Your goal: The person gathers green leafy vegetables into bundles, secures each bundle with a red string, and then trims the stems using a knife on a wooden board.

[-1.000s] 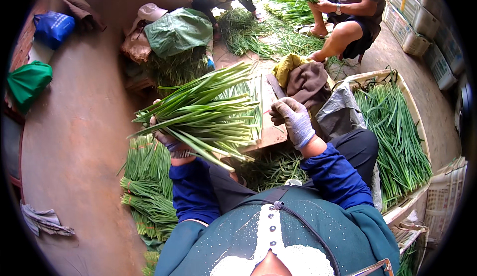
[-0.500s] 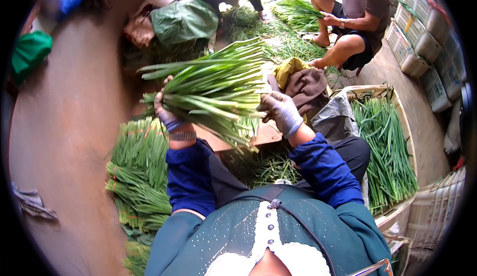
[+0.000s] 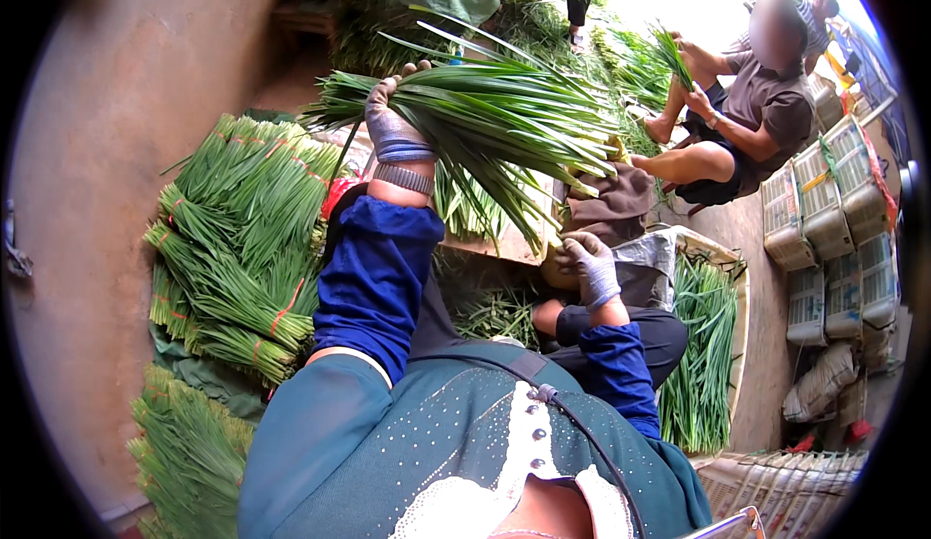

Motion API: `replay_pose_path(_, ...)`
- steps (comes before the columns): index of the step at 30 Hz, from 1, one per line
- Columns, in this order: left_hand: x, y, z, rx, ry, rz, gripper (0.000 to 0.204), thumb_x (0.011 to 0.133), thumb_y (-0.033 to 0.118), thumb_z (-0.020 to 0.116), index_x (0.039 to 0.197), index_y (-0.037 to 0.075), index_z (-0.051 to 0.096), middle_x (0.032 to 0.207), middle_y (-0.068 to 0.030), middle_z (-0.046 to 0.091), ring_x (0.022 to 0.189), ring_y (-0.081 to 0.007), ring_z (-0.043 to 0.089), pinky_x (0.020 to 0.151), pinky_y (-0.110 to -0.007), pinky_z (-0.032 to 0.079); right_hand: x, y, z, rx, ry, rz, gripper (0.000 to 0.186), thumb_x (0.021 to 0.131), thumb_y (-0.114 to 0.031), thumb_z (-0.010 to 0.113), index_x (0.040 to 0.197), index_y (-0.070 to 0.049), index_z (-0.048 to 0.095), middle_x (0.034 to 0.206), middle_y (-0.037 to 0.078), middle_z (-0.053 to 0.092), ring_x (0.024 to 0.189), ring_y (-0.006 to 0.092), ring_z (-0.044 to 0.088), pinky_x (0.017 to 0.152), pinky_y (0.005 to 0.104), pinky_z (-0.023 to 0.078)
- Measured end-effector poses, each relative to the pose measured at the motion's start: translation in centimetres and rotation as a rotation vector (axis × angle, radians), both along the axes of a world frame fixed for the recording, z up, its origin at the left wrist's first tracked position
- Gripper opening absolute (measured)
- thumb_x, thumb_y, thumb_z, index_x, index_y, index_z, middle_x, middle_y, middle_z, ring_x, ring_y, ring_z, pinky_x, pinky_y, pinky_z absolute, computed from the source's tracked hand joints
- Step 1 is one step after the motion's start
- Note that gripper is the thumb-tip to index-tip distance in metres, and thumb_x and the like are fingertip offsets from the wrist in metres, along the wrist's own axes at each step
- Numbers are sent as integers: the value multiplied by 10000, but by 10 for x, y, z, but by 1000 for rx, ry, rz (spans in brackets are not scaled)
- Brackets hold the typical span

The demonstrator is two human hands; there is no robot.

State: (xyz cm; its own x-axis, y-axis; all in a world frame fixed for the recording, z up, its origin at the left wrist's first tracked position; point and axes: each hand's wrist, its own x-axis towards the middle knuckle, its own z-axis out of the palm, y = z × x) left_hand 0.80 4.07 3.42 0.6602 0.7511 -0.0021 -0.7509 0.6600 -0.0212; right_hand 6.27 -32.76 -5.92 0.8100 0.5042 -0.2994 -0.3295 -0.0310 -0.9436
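A large bunch of garlic chives (image 3: pixel 495 108), with long flat green leaves, hangs lengthwise across the view in front of me. Its gathered part is gripped by my left hand (image 3: pixel 396 122), which wears a soiled grey-purple glove; the leaves fan out to the right. Lower down and apart from the bunch, my right hand (image 3: pixel 592 266) is raised above my knee, gloved too. Its fingers are curled together, and what they hold, if anything, is hidden. Under the bunch, more chives (image 3: pixel 475 205) lie on a low board (image 3: pixel 521 246).
Stacked chive bundles (image 3: pixel 242 238) with red bands lie at my left. At my right stands a lined box (image 3: pixel 741 345) full of chives. A brown cloth (image 3: pixel 616 200) lies ahead. Another person (image 3: pixel 771 112) sits far right, handling chives, near stacked pale crates (image 3: pixel 819 200).
My view has shifted. The right hand has moved away from the bunch, down toward my knee, while the left hand keeps holding it, with the leaves turned and hanging looser.
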Motion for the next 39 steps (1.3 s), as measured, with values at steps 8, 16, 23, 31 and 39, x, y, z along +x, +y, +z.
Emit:
replay_pose_path(8, 3, 2, -3, 27, -29, 1, 82, 783, 84, 607, 847, 31, 612, 1017, -185, 695, 1096, -428, 620, 1027, -574, 465, -50, 30, 94, 72, -45, 303, 383, 956, -221, 657, 1239, 27, 586, 940, 65, 682, 797, 122, 645, 719, 253, 529)
replay_pose_path(16, 4, -1, -7, 36, 8, 25, 152, 815, 104, 590, 937, 15, 602, 1045, -161, 668, 1078, -395, 620, 1014, -563, 475, -56, 30, 86, -141, -298, 248, 143, 904, -134, 698, 928, 6, 695, 676, 23, 640, 627, 66, 593, 573, 229, 478)
replay_pose_path(23, 7, 3, -4, 21, 4, 23, 92, 769, 82, 611, 852, 42, 601, 1070, -187, 686, 1109, -427, 616, 1034, -577, 462, -32, -6, 18, -385, -684, 368, 230, 891, -144, 679, 1086, -23, 693, 868, 117, 716, 747, 149, 664, 678, 283, 518)
replay_pose_path(31, 13, -4, -9, 82, 57, 41, 111, 822, 102, 585, 910, 34, 584, 1103, -176, 677, 1134, -406, 610, 1045, -580, 451, -6, 65, 34, -93, -696, 483, 299, 911, -56, 598, 1204, -6, 628, 1072, 144, 688, 976, 282, 664, 866, 344, 526)
replay_pose_path(39, 12, -10, -8, 82, 99, 57, 162, 807, 112, 606, 944, 27, 596, 1119, -172, 676, 1134, -389, 609, 1049, -569, 451, -23, 89, 3, 290, -88, 267, 334, 1001, -219, 548, 1287, -48, 572, 1206, 108, 653, 1085, 264, 634, 945, 424, 516)
